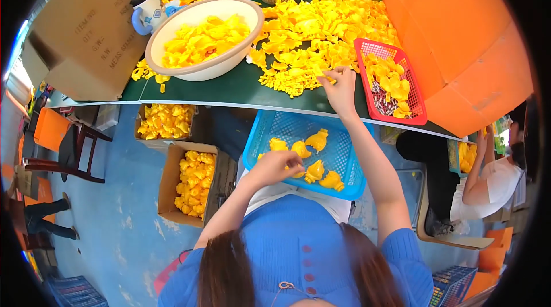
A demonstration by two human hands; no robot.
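My right hand (340, 86) reaches onto the green table (229, 86) and pinches a yellow plastic piece (325, 79) at the near edge of a large heap of yellow pieces (321, 37). My left hand (279, 166) hovers over the blue basket (344, 140) on my lap, fingers closed around a yellow assembled piece (297, 174). Several finished yellow pieces (315, 170) lie in that basket.
A beige bowl (172, 57) of yellow parts stands left of the heap; a red basket (416, 106) with yellow and dark small parts sits to the right. Two cardboard boxes (172, 192) of yellow pieces stand on the floor at left. Another person (488, 183) sits at right.
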